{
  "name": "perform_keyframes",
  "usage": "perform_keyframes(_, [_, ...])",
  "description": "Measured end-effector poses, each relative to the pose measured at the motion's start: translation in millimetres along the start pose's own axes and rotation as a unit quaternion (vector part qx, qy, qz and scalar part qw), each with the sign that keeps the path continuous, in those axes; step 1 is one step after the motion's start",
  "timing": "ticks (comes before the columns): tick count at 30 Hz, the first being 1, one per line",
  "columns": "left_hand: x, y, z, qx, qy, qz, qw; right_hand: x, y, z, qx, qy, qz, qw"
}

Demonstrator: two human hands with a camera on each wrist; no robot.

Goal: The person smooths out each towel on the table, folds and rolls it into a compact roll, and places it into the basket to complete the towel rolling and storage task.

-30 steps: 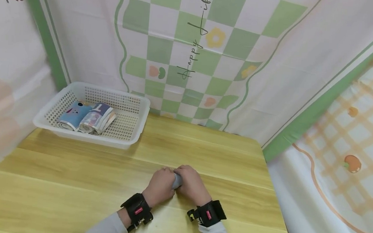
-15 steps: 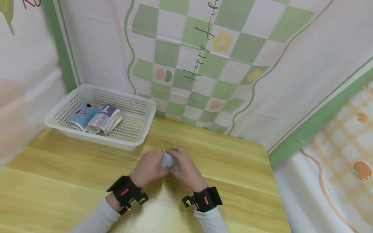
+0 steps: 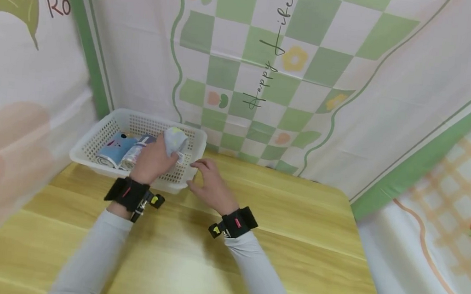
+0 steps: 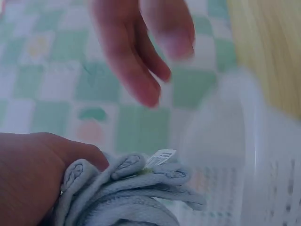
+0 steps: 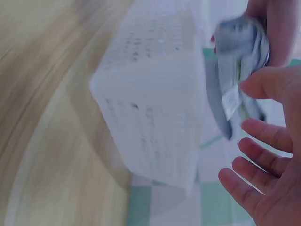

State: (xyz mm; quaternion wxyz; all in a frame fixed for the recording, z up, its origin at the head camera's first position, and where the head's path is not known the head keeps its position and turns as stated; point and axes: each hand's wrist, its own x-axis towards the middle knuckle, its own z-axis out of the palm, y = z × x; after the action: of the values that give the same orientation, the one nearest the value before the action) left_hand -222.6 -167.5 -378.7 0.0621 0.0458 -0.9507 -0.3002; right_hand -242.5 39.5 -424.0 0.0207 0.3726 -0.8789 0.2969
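Note:
Over the right part of the white plastic basket (image 3: 95,129), my left hand (image 3: 153,161) grips a rolled grey-blue towel (image 3: 175,138). In the left wrist view the folded layers of this towel show, with a small white tag (image 4: 161,157) sticking out. My right hand (image 3: 212,186) is beside the basket's right rim, its fingers spread and relaxed, holding nothing. Two more rolls lie at the basket's left: a blue towel (image 3: 117,147) with a cartoon face, and a patterned towel (image 3: 131,157) partly hidden by my left hand.
The basket stands at the back left of the wooden table (image 3: 193,263). A checked green and white curtain (image 3: 257,79) hangs right behind it. More printed cloth (image 3: 442,205) hangs along the right side, beyond the table's edge.
Both hands have moved left and away from the body, from the table to the basket. The right hand has let go of the rolled towel, which the left hand has carried over the basket.

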Motion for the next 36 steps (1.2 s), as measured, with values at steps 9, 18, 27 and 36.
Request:
perform_keyframes(9, [40.2,-30.4,3.3,0.023,-0.133,-0.074,0.9881,5.2,-13,29,-0.058,-0.058,-0.044,0.9956])
perform_keyframes(18, [64.0,-36.1,-1.8,0.055,-0.207,-0.102,0.9715,0.3,-14,28,-0.052,-0.063,-0.043,0.9957])
perform_keyframes(27, [70.0,-43.7,7.2,0.106,-0.237,-0.089,0.9615,-1.2,-19,24,-0.048,-0.076,-0.039,0.9952])
perform_keyframes(36, [71.4,-43.7,13.6,0.133,-0.289,-0.107,0.9421,-0.1,-19,25,-0.041,-0.073,-0.036,0.9959])
